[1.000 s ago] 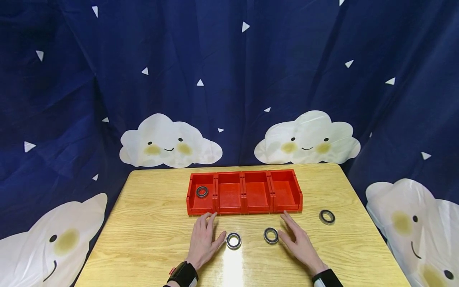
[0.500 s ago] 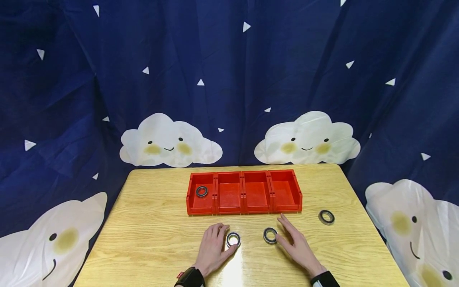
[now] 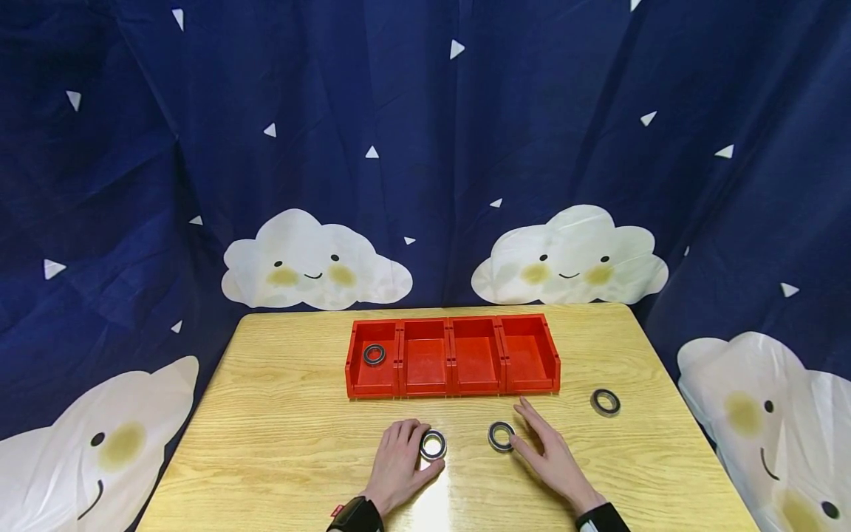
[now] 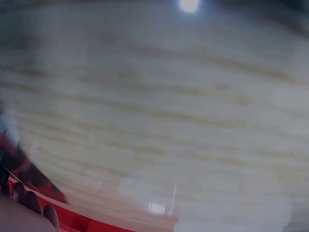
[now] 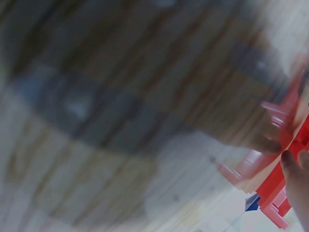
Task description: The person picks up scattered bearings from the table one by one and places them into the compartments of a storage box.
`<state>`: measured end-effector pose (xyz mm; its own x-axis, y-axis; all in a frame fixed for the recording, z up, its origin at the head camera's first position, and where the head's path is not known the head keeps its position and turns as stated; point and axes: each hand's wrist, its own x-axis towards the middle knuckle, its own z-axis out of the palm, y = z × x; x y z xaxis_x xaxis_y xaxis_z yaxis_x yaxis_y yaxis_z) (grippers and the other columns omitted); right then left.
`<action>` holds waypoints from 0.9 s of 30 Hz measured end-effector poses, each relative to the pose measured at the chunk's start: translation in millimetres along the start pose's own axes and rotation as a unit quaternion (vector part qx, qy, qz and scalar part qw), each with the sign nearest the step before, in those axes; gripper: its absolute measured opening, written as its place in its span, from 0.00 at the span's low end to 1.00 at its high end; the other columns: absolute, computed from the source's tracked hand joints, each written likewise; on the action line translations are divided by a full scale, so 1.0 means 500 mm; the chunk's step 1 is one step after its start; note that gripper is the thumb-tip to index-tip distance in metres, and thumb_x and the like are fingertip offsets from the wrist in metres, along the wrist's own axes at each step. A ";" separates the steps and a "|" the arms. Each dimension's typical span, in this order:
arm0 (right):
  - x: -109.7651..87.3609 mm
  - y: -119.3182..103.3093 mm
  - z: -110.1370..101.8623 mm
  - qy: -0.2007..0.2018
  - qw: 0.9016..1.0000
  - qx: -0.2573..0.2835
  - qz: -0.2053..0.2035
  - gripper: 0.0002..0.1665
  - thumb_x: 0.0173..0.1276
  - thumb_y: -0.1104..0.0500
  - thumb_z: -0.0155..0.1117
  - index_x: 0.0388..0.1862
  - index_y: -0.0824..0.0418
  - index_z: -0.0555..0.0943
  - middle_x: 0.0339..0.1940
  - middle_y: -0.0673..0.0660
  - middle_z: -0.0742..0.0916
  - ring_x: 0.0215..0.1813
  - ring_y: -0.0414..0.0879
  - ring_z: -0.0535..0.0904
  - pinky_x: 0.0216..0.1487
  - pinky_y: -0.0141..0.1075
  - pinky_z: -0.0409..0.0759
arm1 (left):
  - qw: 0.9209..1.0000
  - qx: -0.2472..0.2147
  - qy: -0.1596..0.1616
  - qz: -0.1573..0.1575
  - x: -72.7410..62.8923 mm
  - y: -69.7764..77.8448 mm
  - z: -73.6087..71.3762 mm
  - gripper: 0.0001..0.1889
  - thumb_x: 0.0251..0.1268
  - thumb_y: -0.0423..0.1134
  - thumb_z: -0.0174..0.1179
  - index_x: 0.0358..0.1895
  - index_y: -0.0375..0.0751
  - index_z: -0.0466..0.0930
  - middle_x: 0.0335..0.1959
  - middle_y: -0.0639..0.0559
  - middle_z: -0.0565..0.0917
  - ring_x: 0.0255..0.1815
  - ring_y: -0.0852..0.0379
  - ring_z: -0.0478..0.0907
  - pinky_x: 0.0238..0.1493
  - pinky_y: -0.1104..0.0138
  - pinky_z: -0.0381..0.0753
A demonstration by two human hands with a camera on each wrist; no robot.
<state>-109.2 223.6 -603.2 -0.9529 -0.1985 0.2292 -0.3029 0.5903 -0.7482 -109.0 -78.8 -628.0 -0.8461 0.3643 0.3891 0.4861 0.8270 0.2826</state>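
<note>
In the head view, my left hand (image 3: 399,465) is at a ball bearing (image 3: 433,445) on the table, fingers bent at its far left edge and thumb at its near edge. That bearing lies flat, a dark ring with a bright metal rim. My right hand (image 3: 555,458) rests beside a second bearing (image 3: 501,437), its thumb at the ring's right edge and its index finger stretched forward. A third bearing (image 3: 606,403) lies farther right. One more bearing (image 3: 374,355) sits in the leftmost compartment of the red bin row (image 3: 452,391). Both wrist views show mostly blurred tabletop, with fingertips at a lower corner.
The wooden table (image 3: 286,414) carries the bin row near its far side, just beyond both hands. Behind and at the sides hangs a dark blue curtain (image 3: 425,148) with white clouds. Light glares off the tabletop near the left hand.
My left hand has moved right and nearer, from beside the bearing to its edges, and its fingers have bent. The right hand has shifted slightly left, toward its bearing.
</note>
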 end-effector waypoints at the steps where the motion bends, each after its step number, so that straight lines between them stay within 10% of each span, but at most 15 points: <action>1: 0.000 0.000 0.000 0.000 1.000 -0.001 0.001 0.32 0.64 0.52 0.61 0.66 0.60 0.68 0.69 0.61 0.65 0.68 0.56 0.60 0.62 0.22 0.48 | 1.000 0.000 -0.001 0.000 0.001 0.000 -0.001 0.30 0.49 0.63 0.60 0.50 0.46 0.76 0.45 0.53 0.73 0.49 0.52 0.67 0.53 0.56 0.64; 27: -0.002 -0.008 0.001 -0.002 0.999 0.014 0.034 0.33 0.64 0.48 0.61 0.66 0.57 0.68 0.71 0.56 0.64 0.69 0.48 0.58 0.61 0.21 0.47 | 1.000 0.024 -0.017 0.010 0.010 -0.002 -0.008 0.26 0.47 0.63 0.62 0.44 0.48 0.79 0.37 0.56 0.72 0.46 0.52 0.68 0.53 0.55 0.64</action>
<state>-107.1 221.1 -600.4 -0.9712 -0.1619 0.1749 -0.2371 0.5812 -0.7785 -113.0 -79.6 -622.8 -0.8436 0.3949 0.3639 0.4929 0.8384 0.2327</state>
